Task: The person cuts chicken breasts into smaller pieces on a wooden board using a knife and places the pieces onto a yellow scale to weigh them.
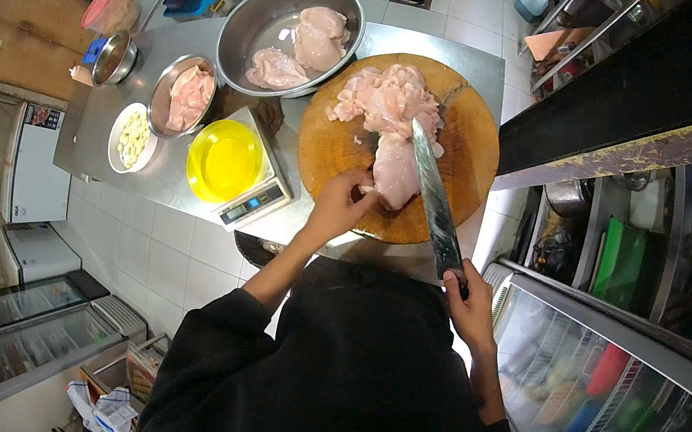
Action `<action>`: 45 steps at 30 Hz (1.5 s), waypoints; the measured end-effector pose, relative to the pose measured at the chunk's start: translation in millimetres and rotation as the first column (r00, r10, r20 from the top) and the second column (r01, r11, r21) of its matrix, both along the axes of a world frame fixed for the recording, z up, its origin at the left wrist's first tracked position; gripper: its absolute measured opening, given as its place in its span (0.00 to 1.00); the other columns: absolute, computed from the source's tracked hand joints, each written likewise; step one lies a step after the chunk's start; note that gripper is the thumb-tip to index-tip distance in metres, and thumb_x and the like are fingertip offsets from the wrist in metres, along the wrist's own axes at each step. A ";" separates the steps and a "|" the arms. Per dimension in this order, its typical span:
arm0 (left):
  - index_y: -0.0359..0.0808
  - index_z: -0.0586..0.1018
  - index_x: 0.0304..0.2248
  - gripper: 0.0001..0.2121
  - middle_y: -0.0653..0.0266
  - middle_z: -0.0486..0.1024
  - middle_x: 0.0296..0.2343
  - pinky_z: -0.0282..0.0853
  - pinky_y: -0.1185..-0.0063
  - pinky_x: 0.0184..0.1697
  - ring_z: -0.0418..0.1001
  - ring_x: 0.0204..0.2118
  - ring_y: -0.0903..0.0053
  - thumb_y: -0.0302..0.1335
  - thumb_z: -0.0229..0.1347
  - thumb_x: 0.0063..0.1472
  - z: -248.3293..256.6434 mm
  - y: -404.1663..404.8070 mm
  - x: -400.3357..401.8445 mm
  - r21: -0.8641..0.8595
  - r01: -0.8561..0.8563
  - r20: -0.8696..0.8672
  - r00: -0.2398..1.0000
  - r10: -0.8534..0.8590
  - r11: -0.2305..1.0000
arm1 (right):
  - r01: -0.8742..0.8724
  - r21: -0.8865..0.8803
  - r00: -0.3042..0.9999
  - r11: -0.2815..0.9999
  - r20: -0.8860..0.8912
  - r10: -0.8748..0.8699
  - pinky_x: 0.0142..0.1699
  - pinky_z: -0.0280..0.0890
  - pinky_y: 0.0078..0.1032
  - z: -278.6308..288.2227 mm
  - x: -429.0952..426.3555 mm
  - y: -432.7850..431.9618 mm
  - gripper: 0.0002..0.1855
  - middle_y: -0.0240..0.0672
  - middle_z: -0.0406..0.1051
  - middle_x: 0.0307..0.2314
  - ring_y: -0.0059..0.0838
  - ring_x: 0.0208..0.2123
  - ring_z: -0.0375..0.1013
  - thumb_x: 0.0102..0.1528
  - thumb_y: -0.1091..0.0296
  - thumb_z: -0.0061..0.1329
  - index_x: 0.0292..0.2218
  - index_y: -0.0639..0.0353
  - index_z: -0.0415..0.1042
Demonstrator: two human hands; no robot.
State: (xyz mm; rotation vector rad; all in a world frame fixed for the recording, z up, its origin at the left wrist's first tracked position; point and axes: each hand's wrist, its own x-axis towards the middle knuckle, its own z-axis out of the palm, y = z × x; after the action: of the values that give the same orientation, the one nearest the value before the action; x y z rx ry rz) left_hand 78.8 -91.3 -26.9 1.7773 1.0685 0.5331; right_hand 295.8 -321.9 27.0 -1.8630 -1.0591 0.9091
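A round wooden chopping board [328,158] lies on the steel table, bearing a heap of cut raw chicken [393,97]. Below the heap, touching it, is a larger piece of raw chicken breast [394,173]. My left hand [342,205] pinches the lower left edge of this piece between thumb and fingers. In my right hand [470,300] is the dark handle of a large kitchen knife [437,204]; its long blade points up and away, over the right side of the breast, with the tip by the heap.
Left of the board are a large steel basin [242,13] with chicken breasts, a digital scale [255,202] bearing a yellow bowl [224,161], a steel bowl of chicken [160,116] and a white bowl of peeled garlic [116,153]. A glass-doored fridge [614,336] stands at right.
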 end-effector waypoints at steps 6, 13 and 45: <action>0.34 0.74 0.39 0.03 0.62 0.81 0.35 0.80 0.79 0.43 0.82 0.36 0.77 0.20 0.56 0.70 -23.9 -0.9 -18.7 -0.584 0.027 0.355 0.908 0.225 0.811 | -0.022 -0.098 1.000 0.995 -0.022 0.020 0.30 0.61 0.27 9.7 -0.9 3.9 0.16 0.34 0.69 0.21 0.18 0.25 0.64 0.70 0.60 0.52 0.37 0.66 0.67; 0.29 0.72 0.44 0.11 0.59 0.79 0.34 0.84 0.79 0.39 0.84 0.35 0.74 0.18 0.62 0.66 -9.1 -7.2 -0.2 -0.582 -0.180 0.220 0.904 0.367 0.793 | -0.057 -0.091 0.998 0.994 -0.032 0.055 0.30 0.60 0.28 4.2 -4.1 6.0 0.17 0.35 0.67 0.21 0.19 0.24 0.62 0.70 0.59 0.52 0.37 0.65 0.66; 0.28 0.81 0.35 0.02 0.64 0.82 0.26 0.77 0.82 0.34 0.81 0.28 0.82 0.18 0.63 0.66 -15.4 -15.0 -33.3 -0.274 -0.104 0.182 0.971 0.158 0.956 | -0.269 -0.361 0.765 0.893 0.484 0.426 0.35 0.71 0.57 -11.9 -25.8 41.9 0.11 0.48 0.79 0.27 0.60 0.29 0.79 0.67 0.62 0.48 0.50 0.51 0.72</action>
State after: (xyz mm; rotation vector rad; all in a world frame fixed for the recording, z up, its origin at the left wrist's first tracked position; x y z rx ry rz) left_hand 45.5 -106.3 -42.3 1.3964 1.0662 0.6099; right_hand 270.0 -280.1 15.0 -2.2797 -1.7657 0.7563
